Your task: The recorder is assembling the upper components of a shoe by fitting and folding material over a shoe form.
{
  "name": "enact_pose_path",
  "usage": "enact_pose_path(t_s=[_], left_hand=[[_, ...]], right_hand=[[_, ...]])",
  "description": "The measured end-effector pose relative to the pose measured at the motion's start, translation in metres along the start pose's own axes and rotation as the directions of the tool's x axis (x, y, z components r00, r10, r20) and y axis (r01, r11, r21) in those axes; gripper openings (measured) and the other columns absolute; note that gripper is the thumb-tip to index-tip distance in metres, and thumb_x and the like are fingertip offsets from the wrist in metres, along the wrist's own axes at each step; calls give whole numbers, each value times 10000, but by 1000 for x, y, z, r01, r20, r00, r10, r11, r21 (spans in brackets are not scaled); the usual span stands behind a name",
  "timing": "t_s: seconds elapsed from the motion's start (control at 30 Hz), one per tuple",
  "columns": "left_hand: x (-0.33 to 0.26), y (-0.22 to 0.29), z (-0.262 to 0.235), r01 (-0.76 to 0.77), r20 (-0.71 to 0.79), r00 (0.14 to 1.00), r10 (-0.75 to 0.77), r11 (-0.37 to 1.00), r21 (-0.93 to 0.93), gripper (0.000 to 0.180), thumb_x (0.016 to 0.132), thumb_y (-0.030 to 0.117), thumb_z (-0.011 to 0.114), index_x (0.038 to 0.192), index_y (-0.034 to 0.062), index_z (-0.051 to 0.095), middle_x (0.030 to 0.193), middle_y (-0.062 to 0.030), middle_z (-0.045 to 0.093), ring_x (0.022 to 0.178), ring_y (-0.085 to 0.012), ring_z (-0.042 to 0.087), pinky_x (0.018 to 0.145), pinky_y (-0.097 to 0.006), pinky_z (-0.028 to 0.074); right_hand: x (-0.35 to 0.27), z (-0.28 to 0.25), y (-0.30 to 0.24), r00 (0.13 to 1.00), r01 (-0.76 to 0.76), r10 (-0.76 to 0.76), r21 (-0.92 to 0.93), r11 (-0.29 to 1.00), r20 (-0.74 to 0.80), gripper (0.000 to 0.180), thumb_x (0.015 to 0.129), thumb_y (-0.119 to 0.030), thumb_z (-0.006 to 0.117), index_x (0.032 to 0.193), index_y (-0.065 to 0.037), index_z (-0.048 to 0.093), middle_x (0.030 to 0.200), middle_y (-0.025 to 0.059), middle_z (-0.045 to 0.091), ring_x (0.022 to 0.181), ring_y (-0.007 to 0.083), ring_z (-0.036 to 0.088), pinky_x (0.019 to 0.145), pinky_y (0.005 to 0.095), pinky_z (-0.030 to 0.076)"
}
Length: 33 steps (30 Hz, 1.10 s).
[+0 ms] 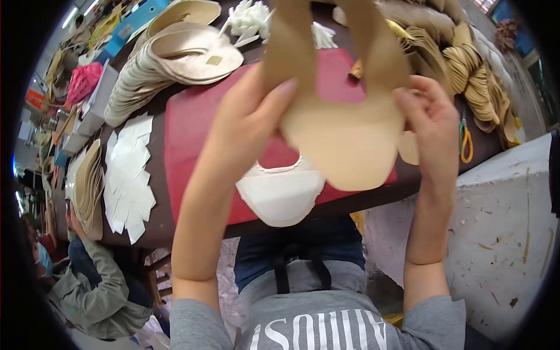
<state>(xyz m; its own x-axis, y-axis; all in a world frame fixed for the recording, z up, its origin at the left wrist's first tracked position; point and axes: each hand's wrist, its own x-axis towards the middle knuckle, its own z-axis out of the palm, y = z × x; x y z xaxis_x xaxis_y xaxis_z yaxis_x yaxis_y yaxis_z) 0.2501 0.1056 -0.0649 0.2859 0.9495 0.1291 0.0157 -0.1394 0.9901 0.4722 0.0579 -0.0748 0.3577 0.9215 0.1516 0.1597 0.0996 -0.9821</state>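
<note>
A tan U-shaped leather-like piece (pixel 350 140) is held up above the red mat (pixel 186 140). It has a broad rounded end toward me, and two long arms stretch away past the top of the picture. My left hand (pixel 248 119) pinches its left edge between thumb and fingers. On the opposite edge, my right hand (pixel 429 116) grips with the thumb on top and the fingers curled. Below lies a white piece (pixel 280 201) with a similar rounded end and a cut-out; the tan piece and my left hand partly cover it. Slight blur softens the tan piece.
White pieces (pixel 128 175) overlap left of the mat, near a tan stack (pixel 87 186). Behind stand pale layered pieces (pixel 192 52) and white strips (pixel 248 20). At right are tan bundles (pixel 472 76), orange-handled scissors (pixel 466 143) and a white block (pixel 478 227). A co-worker's sleeve (pixel 102 297) shows lower left.
</note>
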Motion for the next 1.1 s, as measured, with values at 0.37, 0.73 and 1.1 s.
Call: enact_pose_path(t_s=[0.37, 0.73, 1.1], left_hand=[[-77, -80, -96, 344, -162, 933, -320, 927, 150, 306, 771, -12, 723, 1035, -37, 571, 764, -95, 637, 605, -92, 583, 515, -179, 471], [-73, -102, -106, 313, -158, 946, -284, 927, 207, 274, 740, -12, 747, 935, -13, 555, 669, -76, 617, 514, -81, 547, 475, -182, 450], [-100, -90, -70, 240, -293, 955, 36, 485, 841, 306, 761, 93, 703, 1016, 29, 546, 859, -77, 597, 668, -207, 564, 617, -331, 478]], right_hand=[[-51, 86, 63, 873, -212, 236, -103, 972, 426, 297, 801, 52, 667, 1081, 78, 570, 806, 85, 644, 656, 85, 592, 590, 161, 500], [-47, 100, 74, 886, -138, 245, -280, 950, 393, 201, 794, 41, 673, 985, 67, 614, 745, 68, 629, 623, 75, 568, 575, 157, 485], [-54, 97, 67, 920, 77, 103, -430, 900, 379, 187, 736, 35, 678, 917, 57, 641, 691, 51, 629, 552, 71, 516, 518, 174, 414]])
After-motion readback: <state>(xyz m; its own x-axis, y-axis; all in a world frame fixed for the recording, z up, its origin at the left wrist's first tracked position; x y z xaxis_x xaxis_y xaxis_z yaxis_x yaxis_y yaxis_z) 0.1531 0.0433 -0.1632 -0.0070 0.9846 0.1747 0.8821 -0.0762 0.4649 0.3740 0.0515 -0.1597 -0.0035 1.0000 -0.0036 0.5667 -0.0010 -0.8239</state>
